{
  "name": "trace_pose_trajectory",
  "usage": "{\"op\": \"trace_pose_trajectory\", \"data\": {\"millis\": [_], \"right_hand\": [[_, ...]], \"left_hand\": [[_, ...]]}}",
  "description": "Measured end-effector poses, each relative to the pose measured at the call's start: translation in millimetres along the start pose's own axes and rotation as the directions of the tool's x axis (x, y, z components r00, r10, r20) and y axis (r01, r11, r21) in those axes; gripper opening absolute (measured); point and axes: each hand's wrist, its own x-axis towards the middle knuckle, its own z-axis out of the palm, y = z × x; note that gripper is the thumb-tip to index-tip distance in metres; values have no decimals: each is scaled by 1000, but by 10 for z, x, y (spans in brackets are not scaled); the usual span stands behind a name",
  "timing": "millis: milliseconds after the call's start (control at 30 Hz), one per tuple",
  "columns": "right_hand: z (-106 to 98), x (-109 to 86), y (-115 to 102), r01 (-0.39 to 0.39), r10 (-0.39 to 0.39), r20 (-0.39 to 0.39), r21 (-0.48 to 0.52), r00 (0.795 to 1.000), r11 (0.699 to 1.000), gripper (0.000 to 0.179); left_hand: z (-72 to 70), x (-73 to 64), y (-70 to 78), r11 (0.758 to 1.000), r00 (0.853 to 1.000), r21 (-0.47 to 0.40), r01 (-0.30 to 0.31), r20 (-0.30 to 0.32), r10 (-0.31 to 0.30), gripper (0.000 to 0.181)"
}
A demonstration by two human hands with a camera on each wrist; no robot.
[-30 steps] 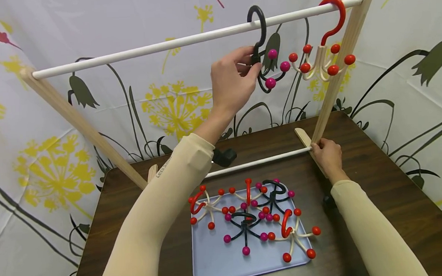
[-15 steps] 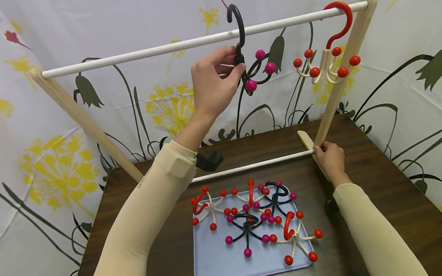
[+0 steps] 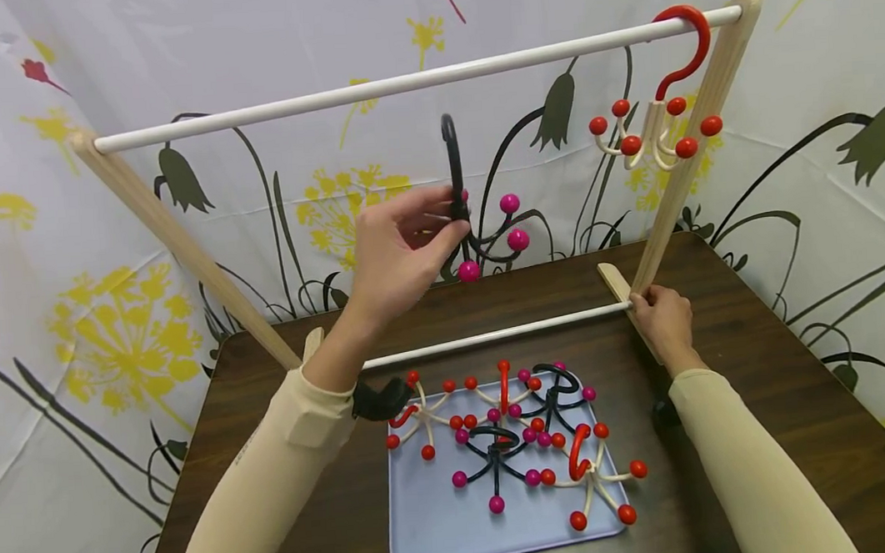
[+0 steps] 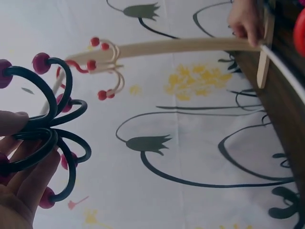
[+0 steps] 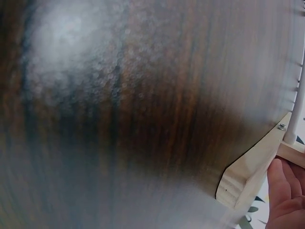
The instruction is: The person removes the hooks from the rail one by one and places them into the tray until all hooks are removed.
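My left hand point(image 3: 396, 250) pinches a black multi-arm hanger point(image 3: 455, 163) with magenta ball tips by its neck. Its hook points up, below and apart from the white top rail point(image 3: 417, 81). In the left wrist view, the curved arms of this black hanger point(image 4: 71, 112) spread out beside my fingers. At the foot of the right post point(image 3: 669, 164), my right hand point(image 3: 664, 322) grips the wooden rack. A red-hooked hanger point(image 3: 693, 50) with cream arms and red balls hangs on the rail's right end.
A pale blue tray point(image 3: 449, 543) on the dark wooden table point(image 3: 335, 516) bears several hangers, black ones like the black hanger point(image 3: 494, 453) and red-hooked ones like the red hanger point(image 3: 590, 467). A lower white rod point(image 3: 505, 332) joins the rack's feet. Behind hangs a flowered curtain point(image 3: 250, 53).
My left hand has moved left and down with the black hanger. The hook, earlier at the top rail, is now below it. My right hand keeps its grip on the rack.
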Motion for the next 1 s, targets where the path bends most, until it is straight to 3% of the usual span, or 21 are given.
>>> {"op": "trace_pose_trajectory", "data": {"millis": [233,333,500,800,1000], "right_hand": [[-2,11,19,-5,5,-12,10,1000,1000,29],[-4,8,48,-20,20,-8,7,1000,1000,29],[-13,6,73,-29,29,10,5,1000,1000,32],[-9,4,15,-32,32,-3,6,999,999,30],[3,-5,-14,-26,26,4,4,1000,1000,29]], "left_hand": [[-105,-524,56,999,996,11,-45,82,44,28],[-153,-732,85,999,992,-8,-38,118,39,31],[-254,-1132,60,1000,991,12,28,134,-29,34],[-362,-1933,-155,986,986,92,140,77,-147,34],[-422,-2451,-328,979,977,84,186,91,-194,34]]}}
